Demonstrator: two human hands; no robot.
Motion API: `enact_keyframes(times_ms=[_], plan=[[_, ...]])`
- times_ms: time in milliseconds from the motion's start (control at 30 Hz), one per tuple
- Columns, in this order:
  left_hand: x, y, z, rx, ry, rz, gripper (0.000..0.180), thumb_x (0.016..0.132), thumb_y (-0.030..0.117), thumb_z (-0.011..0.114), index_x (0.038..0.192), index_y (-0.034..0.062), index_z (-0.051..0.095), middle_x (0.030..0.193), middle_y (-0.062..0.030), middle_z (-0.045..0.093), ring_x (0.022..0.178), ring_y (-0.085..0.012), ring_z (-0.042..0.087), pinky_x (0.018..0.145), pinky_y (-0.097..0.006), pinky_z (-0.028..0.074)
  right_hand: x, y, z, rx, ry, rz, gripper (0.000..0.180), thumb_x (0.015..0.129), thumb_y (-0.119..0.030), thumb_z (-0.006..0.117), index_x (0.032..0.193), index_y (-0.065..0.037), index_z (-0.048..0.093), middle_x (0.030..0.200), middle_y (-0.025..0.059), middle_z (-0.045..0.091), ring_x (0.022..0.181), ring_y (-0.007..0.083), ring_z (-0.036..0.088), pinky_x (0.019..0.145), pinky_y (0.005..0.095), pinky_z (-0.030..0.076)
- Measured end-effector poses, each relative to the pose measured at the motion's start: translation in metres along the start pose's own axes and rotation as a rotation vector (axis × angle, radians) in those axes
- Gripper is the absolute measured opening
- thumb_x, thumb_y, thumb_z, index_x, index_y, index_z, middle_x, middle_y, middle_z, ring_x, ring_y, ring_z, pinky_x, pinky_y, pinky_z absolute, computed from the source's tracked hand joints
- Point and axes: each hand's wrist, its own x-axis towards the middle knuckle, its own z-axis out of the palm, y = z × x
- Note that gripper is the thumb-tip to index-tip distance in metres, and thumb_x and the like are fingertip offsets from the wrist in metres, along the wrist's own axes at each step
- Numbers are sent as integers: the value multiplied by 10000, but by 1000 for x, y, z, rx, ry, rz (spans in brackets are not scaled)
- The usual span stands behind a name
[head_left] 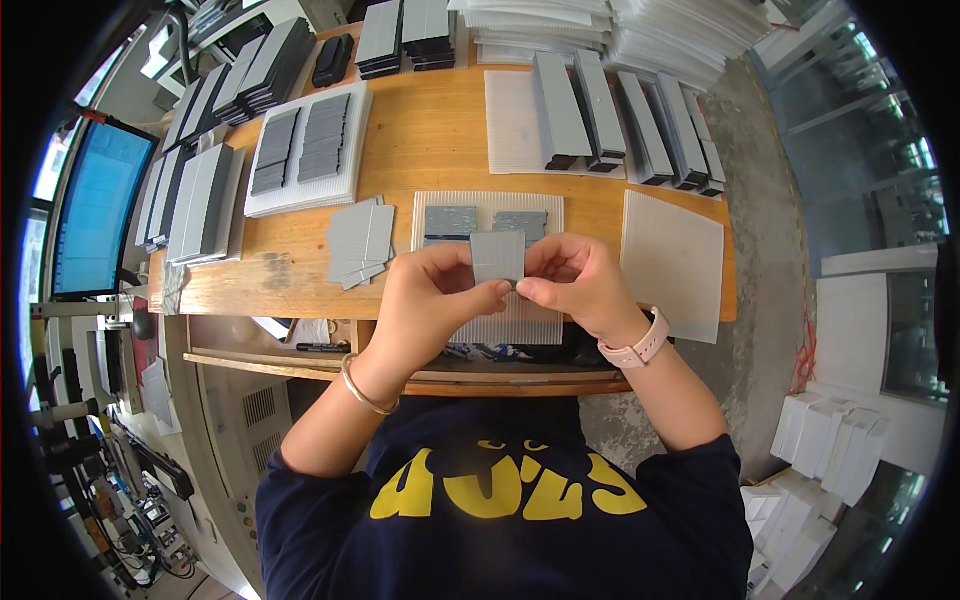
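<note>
Head view: a thin grey square wafer (497, 256) is held upright just above the tabletop (430, 130), at centre frame. The left hand (432, 295) pinches its lower left corner, the right hand (578, 285) its lower right, both closed on the piece with fingertips nearly meeting below it. Judged light, stiff and brittle, likely to crack if flexed; edge or corner holds with light pressure appear safest, keeping off the face. At 12 o'clock of the wafer two similar pieces lie on a ribbed white sheet (440, 205); at 9 o'clock sits a loose fanned stack of wafers (358, 243).
</note>
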Motion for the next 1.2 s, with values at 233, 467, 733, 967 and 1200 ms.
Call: enact_keyframes(times_ms=[233,467,733,967,1200], plan=[[-1,2,-2,-55,-55,-104,120,734,25,640,838,-27,611,628,-17,581,497,-46,505,453,-169,392,0,-3,2,23,-24,45,162,694,-45,676,829,-4,596,759,29,601,642,57,560,613,174,475],[2,-1,-6,-225,-32,-144,109,754,16,617,851,-30,603,689,-36,590,551,-72,538,491,-187,428,3,-8,-3,7,73,0,127,707,-30,647,789,-3,554,764,27,590,669,71,551,593,212,463],[14,-10,-8,-573,-6,-144,131,799,13,563,921,-35,568,870,-84,604,802,-156,586,760,-295,499,14,-10,-6,-1173,168,-353,139,632,-11,600,751,-20,529,737,86,529,665,212,554,611,293,457],[24,-14,-3,-565,45,-196,118,795,18,574,909,-12,571,860,-80,607,795,-154,585,745,-282,489,17,-4,-5,-1196,143,-325,141,617,-37,583,747,-13,532,730,100,508,681,242,530,618,333,442],[27,-16,-2,-562,68,-176,98,794,24,579,889,1,575,844,-63,605,792,-140,580,745,-278,487,20,-3,-7,-1177,166,-312,137,616,-34,584,740,-12,529,743,98,509,683,240,528,618,330,441]])
